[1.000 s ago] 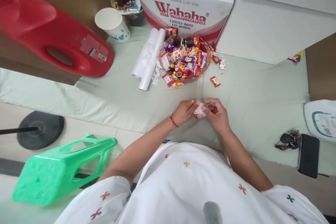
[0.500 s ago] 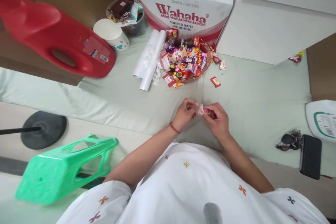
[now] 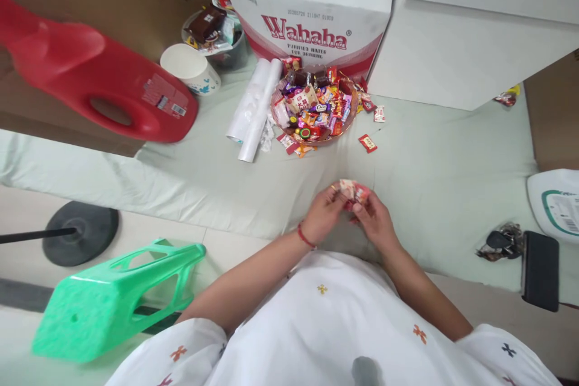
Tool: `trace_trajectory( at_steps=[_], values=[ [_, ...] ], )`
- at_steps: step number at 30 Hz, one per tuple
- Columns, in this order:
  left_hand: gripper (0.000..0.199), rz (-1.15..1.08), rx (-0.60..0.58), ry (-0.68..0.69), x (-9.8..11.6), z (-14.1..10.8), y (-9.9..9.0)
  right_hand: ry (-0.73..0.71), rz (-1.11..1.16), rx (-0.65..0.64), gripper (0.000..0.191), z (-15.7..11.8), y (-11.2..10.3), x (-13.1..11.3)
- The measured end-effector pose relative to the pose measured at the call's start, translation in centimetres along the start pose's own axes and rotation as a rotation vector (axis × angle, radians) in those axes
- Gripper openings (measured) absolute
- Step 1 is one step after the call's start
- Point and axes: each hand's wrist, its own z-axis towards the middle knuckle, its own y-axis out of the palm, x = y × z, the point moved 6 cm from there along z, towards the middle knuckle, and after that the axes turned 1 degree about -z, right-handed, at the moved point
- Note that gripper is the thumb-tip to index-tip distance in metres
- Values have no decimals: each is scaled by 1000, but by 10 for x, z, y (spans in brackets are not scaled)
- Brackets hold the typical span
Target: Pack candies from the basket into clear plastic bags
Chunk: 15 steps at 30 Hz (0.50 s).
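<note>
Between both hands, in front of my chest, is a small red and cream candy wrapper. My left hand, with a red string at the wrist, pinches its left side. The fingers of my right hand are closed on its right side. Whether a sweet lies inside the wrapper I cannot tell. Beyond the hands stands a clear pinkish bowl heaped with wrapped sweets. A red wrapped candy lies on the cloth to the right of the bowl, and more sweets lie around its rim.
White rolls lie left of the bowl, beside a paper cup and a big red jug. A Wahaba-style printed carton stands behind. At right are keys and a phone. A green stool lies at left.
The wrapper between my hands now shows more of its printed red and cream surface, where before it looked crumpled and pale. Both hands sit slightly lower in view, which has shifted a little.
</note>
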Motion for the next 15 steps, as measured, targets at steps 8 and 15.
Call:
trace_trajectory(
  at_steps=[8, 15],
  values=[
    [43, 179, 21, -97, -6, -14, -28, 252, -275, -58, 40, 2, -84, -6],
    [35, 36, 416, -237, -5, -35, -124, 118, -363, 722, 37, 60, -329, -55]
  ],
)
